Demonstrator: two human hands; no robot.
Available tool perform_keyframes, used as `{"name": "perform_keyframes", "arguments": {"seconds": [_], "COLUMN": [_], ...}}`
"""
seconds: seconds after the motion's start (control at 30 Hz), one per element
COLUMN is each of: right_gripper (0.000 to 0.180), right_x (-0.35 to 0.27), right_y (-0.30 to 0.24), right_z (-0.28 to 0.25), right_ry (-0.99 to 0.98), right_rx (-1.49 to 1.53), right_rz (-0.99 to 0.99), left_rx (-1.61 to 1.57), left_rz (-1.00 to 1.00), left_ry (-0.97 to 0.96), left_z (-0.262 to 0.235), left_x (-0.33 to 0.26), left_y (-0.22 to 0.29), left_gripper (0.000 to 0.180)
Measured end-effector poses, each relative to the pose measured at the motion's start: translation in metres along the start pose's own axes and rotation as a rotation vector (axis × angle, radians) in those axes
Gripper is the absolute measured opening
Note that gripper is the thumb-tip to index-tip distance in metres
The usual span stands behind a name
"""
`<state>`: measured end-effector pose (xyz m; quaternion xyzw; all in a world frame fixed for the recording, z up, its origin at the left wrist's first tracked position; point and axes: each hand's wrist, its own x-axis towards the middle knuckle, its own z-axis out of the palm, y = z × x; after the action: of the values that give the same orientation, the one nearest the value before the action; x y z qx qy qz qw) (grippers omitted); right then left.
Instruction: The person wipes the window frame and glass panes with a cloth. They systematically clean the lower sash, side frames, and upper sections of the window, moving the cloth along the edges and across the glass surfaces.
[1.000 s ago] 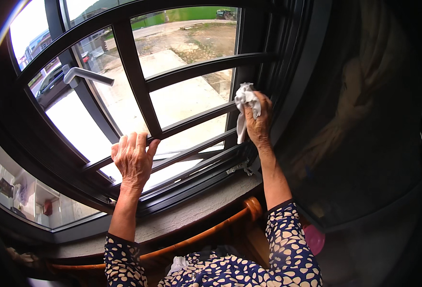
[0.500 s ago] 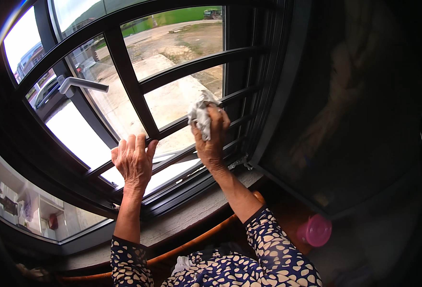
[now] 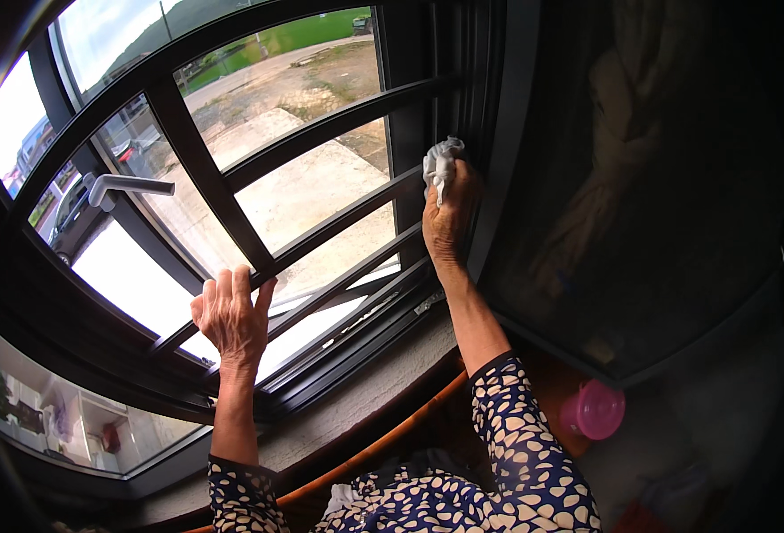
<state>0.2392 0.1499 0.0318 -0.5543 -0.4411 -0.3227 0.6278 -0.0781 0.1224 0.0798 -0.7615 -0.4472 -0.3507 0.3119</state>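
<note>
White cloth [image 3: 441, 160] bunched in the closed right hand [image 3: 448, 218] against the window bars [image 3: 321, 233]; open left hand [image 3: 230, 313] rests on a lower bar.

Window handle [image 3: 125, 186] left of the bars [image 3: 321, 235] (pink lid [image 3: 595, 410] lower right)

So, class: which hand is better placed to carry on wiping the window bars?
Probably the right hand: it clutches the white cloth against the dark bars, while the left hand only rests on a lower bar.

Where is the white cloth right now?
The white cloth is bunched in the right hand, upper centre of the head view, pressed against the dark window frame.
</note>
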Motion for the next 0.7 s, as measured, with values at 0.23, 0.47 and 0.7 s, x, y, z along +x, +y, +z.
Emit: {"name": "perform_keyframes", "arguments": {"seconds": [0.23,0.47,0.7], "right_gripper": [0.055,0.048,0.052], "right_x": [0.007,-0.015,0.075], "right_y": [0.012,0.013,-0.040], "right_z": [-0.001,-0.002,-0.017], "right_ry": [-0.035,-0.074,0.156], "right_rx": [-0.371,-0.449,-0.354], "right_rz": [-0.145,-0.008,-0.266], "left_rx": [0.027,0.002,-0.012], "left_rz": [-0.006,-0.012,-0.029], "left_ry": [0.030,0.018,0.013], "left_z": [0.001,0.000,0.004], "left_x": [0.002,0.004,-0.004], "left_y": [0.000,0.002,-0.006], "left_gripper": [0.035,0.036,0.036]}}
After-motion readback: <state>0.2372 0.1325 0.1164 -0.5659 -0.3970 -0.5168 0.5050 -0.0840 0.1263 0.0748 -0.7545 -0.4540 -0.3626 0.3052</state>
